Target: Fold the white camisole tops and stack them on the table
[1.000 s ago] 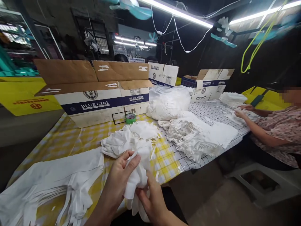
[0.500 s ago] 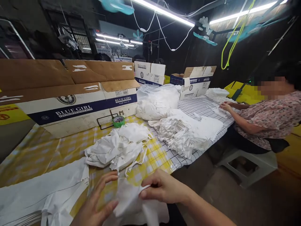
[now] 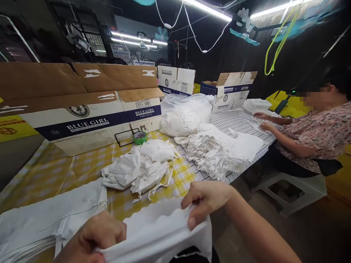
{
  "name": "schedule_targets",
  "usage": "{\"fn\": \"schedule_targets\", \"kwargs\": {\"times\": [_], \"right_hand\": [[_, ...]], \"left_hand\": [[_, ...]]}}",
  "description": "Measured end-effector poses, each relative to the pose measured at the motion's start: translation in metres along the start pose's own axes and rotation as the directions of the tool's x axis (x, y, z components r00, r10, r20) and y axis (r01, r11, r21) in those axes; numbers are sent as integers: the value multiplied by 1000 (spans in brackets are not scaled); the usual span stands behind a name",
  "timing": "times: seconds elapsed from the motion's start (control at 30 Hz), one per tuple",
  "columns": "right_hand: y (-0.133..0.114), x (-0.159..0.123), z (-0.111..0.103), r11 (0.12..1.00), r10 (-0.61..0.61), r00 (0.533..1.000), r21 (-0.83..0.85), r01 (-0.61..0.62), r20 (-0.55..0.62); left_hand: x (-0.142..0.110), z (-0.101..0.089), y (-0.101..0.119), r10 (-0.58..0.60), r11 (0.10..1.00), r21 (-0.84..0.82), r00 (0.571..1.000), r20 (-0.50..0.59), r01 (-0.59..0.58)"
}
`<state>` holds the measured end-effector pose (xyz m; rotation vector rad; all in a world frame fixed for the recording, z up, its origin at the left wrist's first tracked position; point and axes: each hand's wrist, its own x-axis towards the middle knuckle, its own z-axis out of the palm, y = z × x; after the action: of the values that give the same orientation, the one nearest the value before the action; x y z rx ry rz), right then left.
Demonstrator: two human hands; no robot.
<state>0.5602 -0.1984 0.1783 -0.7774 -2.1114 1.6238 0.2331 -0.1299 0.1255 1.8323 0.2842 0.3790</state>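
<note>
A piece of white cloth (image 3: 153, 230) is stretched between my hands at the table's near edge, its upper edge wavy. My left hand (image 3: 101, 233) is closed on its left end. At the other end, my right hand (image 3: 204, 204) pinches the cloth between thumb and fingers. Just beyond lies a loose heap of white garments (image 3: 142, 166) with thin straps trailing toward me. A layered stack of flat white cloth pieces (image 3: 49, 215) lies to the left of my left hand.
A big cardboard box (image 3: 95, 124) stands at the back left, with a green tape roll (image 3: 140, 137) before it. A pile of white garments (image 3: 219, 149) and a full plastic bag (image 3: 186, 113) lie further right. A co-worker (image 3: 309, 135) sits at the right, handling white cloth.
My left hand was open beside the cloth and has now closed on it. My right hand has moved up and right, and the cloth is now spread taut between both.
</note>
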Motion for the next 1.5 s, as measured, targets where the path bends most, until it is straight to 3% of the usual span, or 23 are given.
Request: {"fn": "schedule_targets", "kwargs": {"times": [0.07, 0.13, 0.2, 0.27, 0.43, 0.57, 0.73, 0.97, 1.13, 1.37, 1.43, 1.5], "right_hand": [[3, -11, -10, 997, 43, 995, 61, -38, -91], [4, -19, -20, 991, 78, 982, 124, -57, -174], [3, -23, -30, 986, 108, 967, 152, -74, -230], [1, -24, -39, 985, 145, 945, 138, -108, -292], [-4, -25, -51, 979, 195, 889, 33, -200, -414], [-6, -26, -57, 966, 150, 862, -114, -232, -485], [-3, -24, -62, 941, 71, 857, -251, -228, -510], [8, -17, -67, 963, 124, 805, -124, -237, -581], [15, -9, -74, 980, 153, 798, -12, -197, -582], [9, -9, -71, 960, 243, 778, 261, -105, -580], [19, -8, -70, 948, 269, 771, 300, -107, -577], [42, -1, -67, 955, 276, 755, 256, -148, -594]], "left_hand": [[-10, -11, 6, -116, 974, 184, 988, -101, 133], [-11, -18, 14, -260, 884, 341, 943, -206, 319], [-6, -25, 23, -363, 804, 398, 895, -260, 442], [0, -33, 29, -402, 786, 387, 874, -272, 482], [-3, -52, 35, -357, 769, 434, 879, -317, 469], [-8, -64, 39, -253, 801, 438, 895, -368, 407], [-8, -70, 41, -214, 810, 394, 843, -493, 435], [2, -74, 37, -245, 852, 301, 834, -495, 429], [11, -78, 34, -222, 868, 271, 814, -536, 416], [9, -69, 51, -304, 901, 106, 787, -537, 420], [4, -67, 46, -346, 902, 50, 787, -510, 429], [3, -65, 27, -360, 884, 86, 784, -505, 461]]}}
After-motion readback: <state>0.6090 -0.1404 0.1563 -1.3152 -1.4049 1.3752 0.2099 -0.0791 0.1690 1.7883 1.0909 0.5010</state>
